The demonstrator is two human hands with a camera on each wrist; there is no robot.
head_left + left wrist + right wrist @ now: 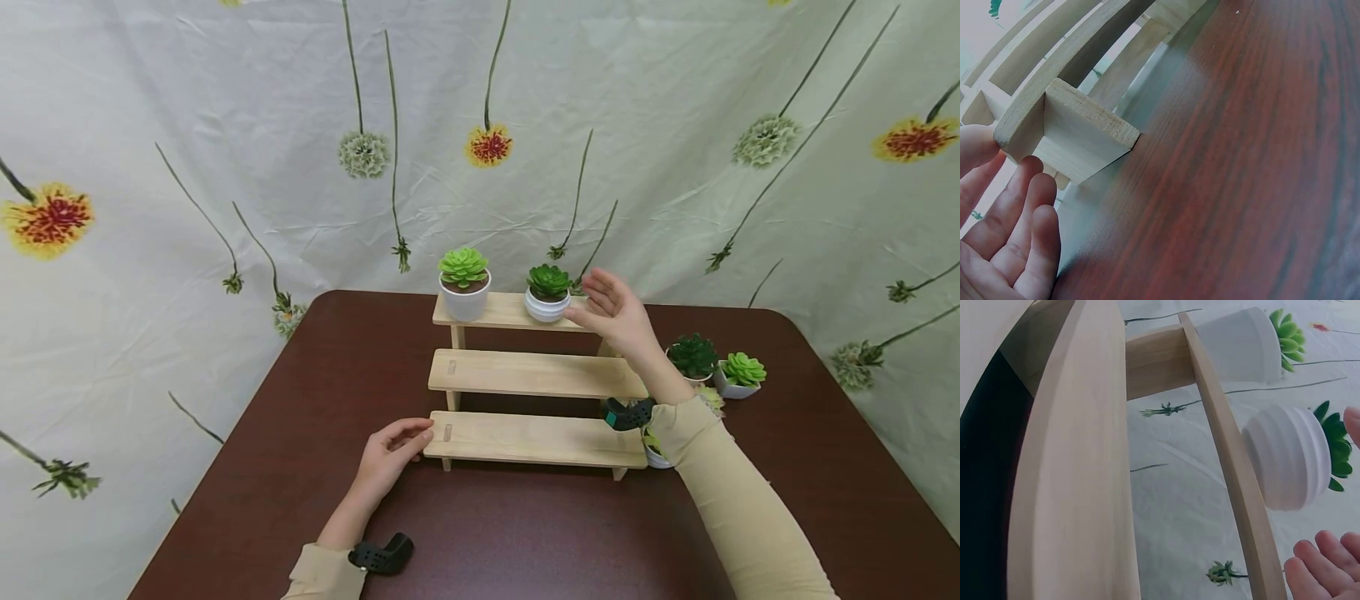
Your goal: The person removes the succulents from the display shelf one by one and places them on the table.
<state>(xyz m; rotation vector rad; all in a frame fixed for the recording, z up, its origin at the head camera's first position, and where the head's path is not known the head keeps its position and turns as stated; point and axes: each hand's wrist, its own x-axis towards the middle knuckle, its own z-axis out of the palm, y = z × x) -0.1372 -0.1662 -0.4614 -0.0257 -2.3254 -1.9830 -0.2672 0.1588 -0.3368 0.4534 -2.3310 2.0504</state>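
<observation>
A three-tier wooden stand [525,375] sits on the dark table. My left hand [393,450] holds the left end of its lowest shelf [1019,125], with fingertips under the board's corner in the left wrist view. On the top shelf, a white ribbed pot [547,309] carries a dark green succulent [549,281]. My right hand [611,312] is just right of this pot, its fingers spread and holding nothing. The right wrist view shows a gap between the fingers [1319,575] and the ribbed pot [1291,456]. Left of it stands a light green succulent [462,265] in a smooth white pot [465,302].
Right of the stand, a dark green potted succulent [693,357] and a light green one [742,369] in a square pot stand together. Another white pot [657,455] is partly hidden by the right sleeve. A flowered cloth [285,150] hangs behind the table [315,383].
</observation>
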